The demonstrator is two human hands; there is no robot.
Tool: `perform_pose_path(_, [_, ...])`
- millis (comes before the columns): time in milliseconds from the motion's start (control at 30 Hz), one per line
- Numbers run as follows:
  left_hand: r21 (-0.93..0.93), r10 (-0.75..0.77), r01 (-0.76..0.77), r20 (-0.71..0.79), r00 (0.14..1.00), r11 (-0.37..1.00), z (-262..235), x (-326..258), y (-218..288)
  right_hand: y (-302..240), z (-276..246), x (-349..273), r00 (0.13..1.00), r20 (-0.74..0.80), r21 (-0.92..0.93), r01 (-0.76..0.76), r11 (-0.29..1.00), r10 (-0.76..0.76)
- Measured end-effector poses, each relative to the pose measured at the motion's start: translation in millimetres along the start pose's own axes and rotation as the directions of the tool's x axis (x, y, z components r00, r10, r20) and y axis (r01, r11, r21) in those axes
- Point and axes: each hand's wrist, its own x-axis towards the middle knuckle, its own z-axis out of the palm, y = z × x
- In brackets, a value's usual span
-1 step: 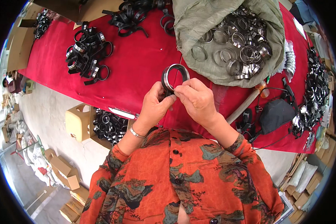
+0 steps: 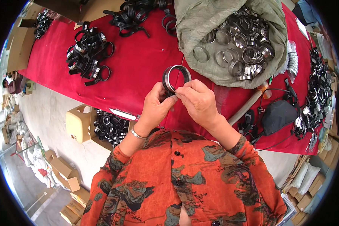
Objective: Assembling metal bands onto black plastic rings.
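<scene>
Above the front part of the red-covered table I hold a ring (image 2: pixel 166 80), silvery metal with black around it, up on its edge. My left hand (image 2: pixel 156 103), closed, grips its lower left side between thumb and fingers. At its lower right, the thumb and fingers of my right hand (image 2: pixel 198 100) pinch the rim. My fingertips hide the lowest part of the ring. Just beyond, to the right, lies an open grey-green woven sack (image 2: pixel 199 71) with many loose metal rings (image 2: pixel 252 55) inside.
Black strapped rings lie in a pile (image 2: pixel 87 52) at left and another (image 2: pixel 133 15) at the back. A carton (image 2: pixel 100 141) of black parts stands below the table's front edge. To the right are a pale stick (image 2: pixel 248 107), a black pouch (image 2: pixel 278 116) with a cable, and heaped black parts (image 2: pixel 316 90).
</scene>
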Motion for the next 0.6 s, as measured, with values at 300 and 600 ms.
perform_pose_path(300, [-0.033,0.082,-0.083,-0.045,0.996,0.996,-5.4,-1.3,-2.7,-3.8,2.3,1.1,0.998,0.021,-0.059,0.068,0.996,-0.067])
perform_pose_path(600, [0.083,0.09,-0.083,-0.086,0.992,0.993,-6.1,-4.3,5.5,-7.2,7.3,0.9,0.993,-0.021,-0.07,0.116,0.991,-0.118])
